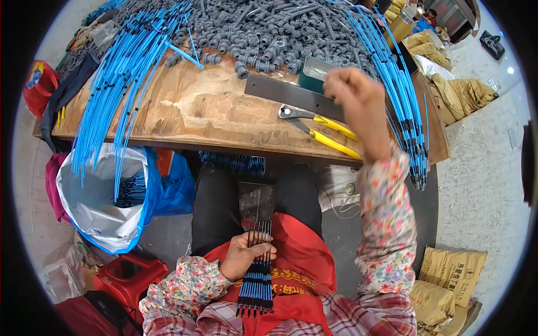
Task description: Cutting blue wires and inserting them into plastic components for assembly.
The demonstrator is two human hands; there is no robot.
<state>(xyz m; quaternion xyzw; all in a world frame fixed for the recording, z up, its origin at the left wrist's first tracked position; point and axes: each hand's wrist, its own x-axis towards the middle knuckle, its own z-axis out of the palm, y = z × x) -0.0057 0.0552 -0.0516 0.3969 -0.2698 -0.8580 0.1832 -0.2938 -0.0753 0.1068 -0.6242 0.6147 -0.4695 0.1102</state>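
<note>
My left hand (246, 253) is closed around a fanned row of thin blue-and-black rods (256, 285), held low over my lap. Their dark upper ends stick out above the fingers, and the blue banded lengths hang below. Over the workbench, my right hand (358, 103) is raised beside a small dark green box (311, 74). Its fingers look curled together, slightly blurred; what they hold, if anything, is too small to make out. A flat dark metal bar (291, 96) lies in front of the box. Close by rest pliers with yellow handles (330, 134).
Grey plastic fittings (280, 33) are heaped along the back of the wooden bench (190, 106). Long blue rods lie in bundles at left (120, 78) and right (400, 84). Below left stands an open blue-and-silver bag (106, 218). Brown sacks (448, 274) sit at lower right.
</note>
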